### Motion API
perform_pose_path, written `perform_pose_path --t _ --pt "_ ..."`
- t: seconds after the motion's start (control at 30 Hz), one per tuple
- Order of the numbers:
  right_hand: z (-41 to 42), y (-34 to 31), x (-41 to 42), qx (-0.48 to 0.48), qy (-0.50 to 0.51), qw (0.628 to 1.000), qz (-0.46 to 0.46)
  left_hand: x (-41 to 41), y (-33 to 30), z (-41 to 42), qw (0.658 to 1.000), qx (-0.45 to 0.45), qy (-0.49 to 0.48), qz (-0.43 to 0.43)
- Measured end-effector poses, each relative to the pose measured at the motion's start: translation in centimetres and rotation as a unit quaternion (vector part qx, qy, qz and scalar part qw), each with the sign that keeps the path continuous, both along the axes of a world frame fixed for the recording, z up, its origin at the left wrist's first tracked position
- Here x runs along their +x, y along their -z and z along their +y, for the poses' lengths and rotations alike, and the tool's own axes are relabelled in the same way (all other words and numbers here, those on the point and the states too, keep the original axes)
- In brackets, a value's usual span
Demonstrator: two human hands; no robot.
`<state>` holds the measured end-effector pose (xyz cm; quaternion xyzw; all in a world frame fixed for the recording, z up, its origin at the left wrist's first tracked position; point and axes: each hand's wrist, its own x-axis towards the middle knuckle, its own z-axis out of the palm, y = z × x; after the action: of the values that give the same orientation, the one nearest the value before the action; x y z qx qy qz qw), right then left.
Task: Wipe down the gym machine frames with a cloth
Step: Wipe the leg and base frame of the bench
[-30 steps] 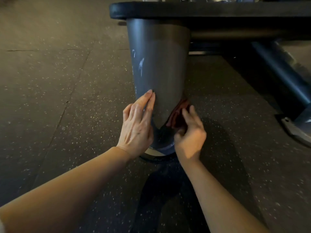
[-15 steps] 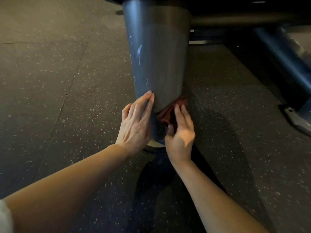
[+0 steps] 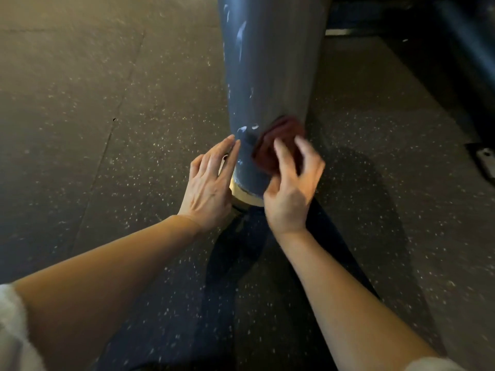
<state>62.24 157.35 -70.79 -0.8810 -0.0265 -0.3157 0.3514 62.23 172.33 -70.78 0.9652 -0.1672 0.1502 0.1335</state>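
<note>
A thick blue-grey machine frame post (image 3: pixel 270 70) with white scuff marks rises from the floor at the top middle. A dark red cloth (image 3: pixel 278 141) lies against its lower right side. My right hand (image 3: pixel 290 194) presses the cloth to the post with spread fingers; the hand is blurred by motion. My left hand (image 3: pixel 211 183) rests flat on the post's lower left side, fingers straight and together. A pale ring (image 3: pixel 242 195) shows at the post's base.
Dark speckled rubber floor (image 3: pixel 107 129) lies all round, with seams between the mats. Another blue frame bar (image 3: pixel 471 49) runs along the right edge, and a metal foot plate (image 3: pixel 486 156) sits on the floor at the far right.
The view has moved in closer and lower on the post. My right hand has swept the cloth round toward the post's front, and my left hand has slid down near the base.
</note>
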Motion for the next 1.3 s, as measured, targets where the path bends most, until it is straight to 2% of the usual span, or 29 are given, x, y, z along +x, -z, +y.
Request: perform_pose_path --t 0.1,0.17,0.23,0.33,0.4,0.6,0.77,0.87,0.93,1.07,1.2,1.3 --pt "-0.9 0.6 1.5 -0.051 0.002 0.998 0.028 -0.3 0.3 -0.4 0.999 0.010 0.014 0.041" --pt "-1.7 2.6 0.4 -0.106 -0.026 0.984 0.138 -0.3 0.3 -0.7 0.997 0.020 0.024 0.065" --pt "-2.4 4.0 -1.0 -0.103 -0.038 0.970 0.217 -0.4 0.5 -1.1 0.996 0.031 0.030 0.081" --pt "-2.4 3.3 -0.7 -0.013 -0.001 0.988 0.154 -0.8 1.0 -1.4 0.994 0.046 0.037 0.089" --pt "-1.7 2.4 0.1 0.003 0.021 0.994 0.104 -1.0 1.3 -1.5 0.994 0.051 0.034 0.092" --pt "-2.4 3.6 -1.1 -0.021 -0.033 0.984 0.173 -0.9 1.3 -1.8 0.995 0.047 0.037 0.077" --pt "-3.7 -0.5 0.7 0.113 0.064 0.987 0.090 -0.3 0.1 -2.7 0.999 -0.010 0.028 0.016" --pt "-3.3 -4.1 2.7 0.221 0.046 0.973 0.036 0.8 -1.0 -3.9 0.999 -0.041 0.018 -0.026" --pt "-3.4 -5.8 4.0 0.255 0.045 0.966 0.007 1.5 -2.1 -4.7 0.997 -0.057 0.021 -0.054" --pt "-3.7 -8.0 6.0 0.191 0.072 0.976 -0.075 2.8 -4.2 -5.6 0.990 -0.079 0.014 -0.113" --pt "-2.2 -7.8 6.2 0.097 -0.027 0.992 -0.071 4.0 -5.2 -5.8 0.983 -0.094 -0.015 -0.159" --pt "-1.4 -5.5 5.2 0.055 -0.040 0.997 -0.035 4.3 -5.3 -5.8 0.983 -0.089 -0.028 -0.159"
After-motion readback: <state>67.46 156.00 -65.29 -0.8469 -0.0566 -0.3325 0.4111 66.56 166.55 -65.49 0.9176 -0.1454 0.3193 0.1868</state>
